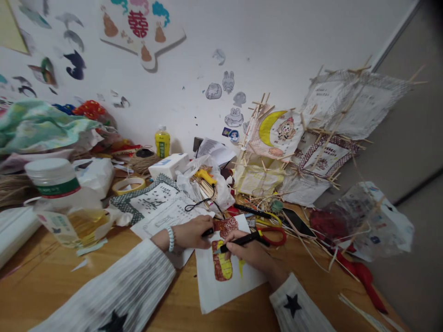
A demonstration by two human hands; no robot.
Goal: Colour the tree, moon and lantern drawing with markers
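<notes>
The right hand (247,251) grasps a black-and-yellow craft knife (244,239) between thumb and fingers, its grey tip directed left over the brown-and-yellow colored drawing (222,267). The drawing is on a white paper sheet (216,297), which lies on the wooden table (180,299) in front of the person. The left hand (194,231) grips a small black object (207,232) (its exact type cannot be determined) near the sheet's upper left part. Red-handled scissors (281,235) lie just beyond the right hand; a smartphone (298,223) rests to the right of the scissors.
</notes>
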